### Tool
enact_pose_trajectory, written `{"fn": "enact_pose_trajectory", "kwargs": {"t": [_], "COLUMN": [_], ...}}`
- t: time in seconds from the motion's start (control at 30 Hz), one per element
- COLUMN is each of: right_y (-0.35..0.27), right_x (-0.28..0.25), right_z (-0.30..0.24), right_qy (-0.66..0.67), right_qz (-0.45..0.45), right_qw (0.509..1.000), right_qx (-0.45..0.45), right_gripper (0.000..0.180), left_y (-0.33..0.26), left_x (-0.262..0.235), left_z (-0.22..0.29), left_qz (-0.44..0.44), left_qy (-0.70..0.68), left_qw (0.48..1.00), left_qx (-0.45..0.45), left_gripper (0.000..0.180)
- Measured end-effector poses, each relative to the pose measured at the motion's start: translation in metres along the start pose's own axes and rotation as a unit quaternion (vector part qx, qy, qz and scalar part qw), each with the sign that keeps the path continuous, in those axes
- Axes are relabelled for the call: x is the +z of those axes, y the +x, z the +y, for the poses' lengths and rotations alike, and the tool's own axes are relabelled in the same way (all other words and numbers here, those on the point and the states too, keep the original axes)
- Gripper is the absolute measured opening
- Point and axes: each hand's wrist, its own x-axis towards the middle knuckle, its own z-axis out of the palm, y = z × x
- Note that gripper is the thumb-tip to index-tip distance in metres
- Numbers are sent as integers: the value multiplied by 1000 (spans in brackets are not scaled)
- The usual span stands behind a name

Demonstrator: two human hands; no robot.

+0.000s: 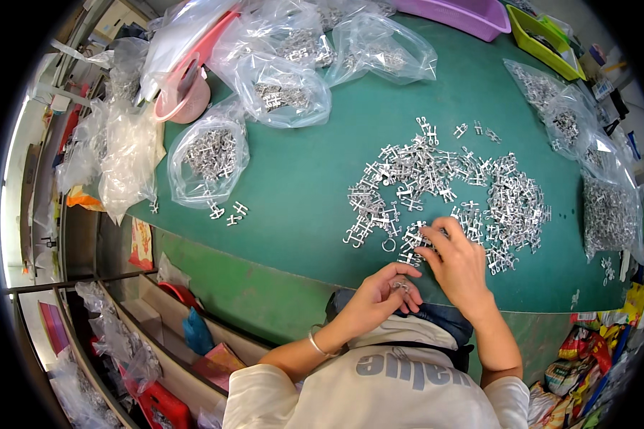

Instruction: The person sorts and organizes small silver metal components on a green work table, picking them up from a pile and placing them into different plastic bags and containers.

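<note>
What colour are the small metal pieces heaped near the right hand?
The small metal pieces are silvery grey; the head view shows them best.

1. The broad, flat, smooth-topped counter: plain deep green.
2. Small H-shaped metal pieces heaped on the counter: bright silver-grey.
3. Baggy clear plastic bags on the counter: colourless, with silver-grey showing through.
4. Rounded plastic tub at the counter's left edge: soft pink.
5. Rectangular plastic tray at the counter's far edge: light purple.
6. Rectangular plastic bin at the counter's far right corner: yellow-green.
7. Short-sleeved cloth shirt before the counter's near edge: off-white, grey lettering.
</note>
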Motion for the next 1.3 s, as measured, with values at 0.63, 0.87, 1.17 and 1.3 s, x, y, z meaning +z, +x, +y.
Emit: {"fn": "enact_pose_trajectory", "kwargs": {"t": [0.63,0.87,1.17,1.3], "right_y": [-16,-12,13,2], "right_x": [-15,-19,-5,-10], "right_z": [10,15,18,21], "right_qy": [519,307,14,46], "right_qz": [-86,-70,67,148], "right_qw": [793,944,997,987], "right_qx": [307,99,33,41], "right_gripper": [7,9,8,9], "left_y": [10,7,1,0], "left_x": [8,-6,5,-1], "left_z": [7,-6,0,-8], "left_qz": [86,-2,3,-32], "left_qy": [-78,-139,-183,-169], "left_qw": [992,989,982,985], "left_qx": [42,-55,-54,-27], "left_gripper": [37,22,9,16]}}
